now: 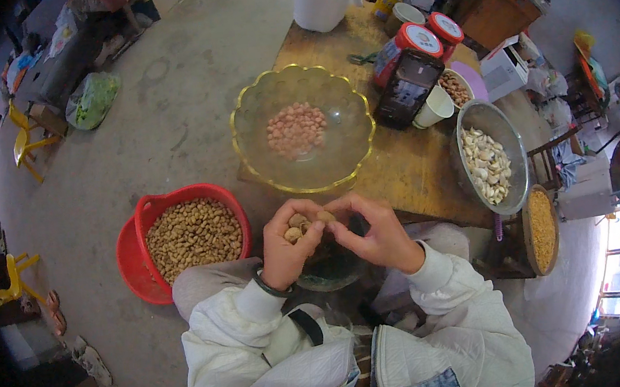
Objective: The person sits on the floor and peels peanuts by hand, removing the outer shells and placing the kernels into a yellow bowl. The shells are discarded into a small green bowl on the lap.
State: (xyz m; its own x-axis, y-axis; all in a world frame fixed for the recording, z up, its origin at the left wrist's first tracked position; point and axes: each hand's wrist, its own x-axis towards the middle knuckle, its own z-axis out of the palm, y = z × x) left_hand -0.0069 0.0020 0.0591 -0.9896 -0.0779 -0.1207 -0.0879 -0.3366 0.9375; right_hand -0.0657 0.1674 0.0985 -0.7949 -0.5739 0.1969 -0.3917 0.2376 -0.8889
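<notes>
My left hand [291, 245] holds unshelled peanuts [294, 234] in its curled fingers. Thumb and forefinger of my right hand [372, 232] pinch a peanut shell [325, 217] against the left thumb. Below both hands is a dark bowl [332, 281], partly hidden by them; its contents are unclear. Just beyond the hands stands a clear bowl with a scalloped gold rim [309, 189], with shelled pink peanuts [296, 130] at its bottom. A red plastic basket [245, 227] full of unshelled peanuts [194, 238] sits at the left, by my knee.
A wooden table [414, 172] bears a black phone [409, 89], red-lidded jars [418, 40], a paper cup [435, 107] and a white jug [319, 2]. At its right are a bowl of garlic cloves [486, 165] and a container of yellow grains [543, 230]. A yellow stool [25, 143] stands far left.
</notes>
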